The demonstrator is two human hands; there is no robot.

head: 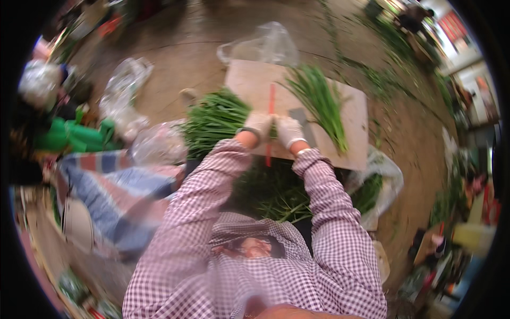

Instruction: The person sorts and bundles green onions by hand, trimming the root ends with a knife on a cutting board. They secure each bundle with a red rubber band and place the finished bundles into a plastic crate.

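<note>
A thick bundle of green garlic chives (217,115) lies across the left edge of a pale board (253,85), leaves pointing left. My left hand (257,124), in a whitish glove, is closed around its stem end. Close beside it, my gloved right hand (289,130) grips the same end; a little green shows between the hands. A narrow red strip (272,99) runs across the board under the bundle, its lower end hanging past the near edge. A second, looser bunch of chives (320,105) rests at the right, near a flat grey blade-like piece (301,121).
Clear plastic bags (125,93) lie on the floor at left, and another plastic bag (275,42) is behind the board. Loose greens (275,191) fill the dark space below the board. A striped woven sheet (119,191) spreads at left. Another person (414,20) is far off at upper right.
</note>
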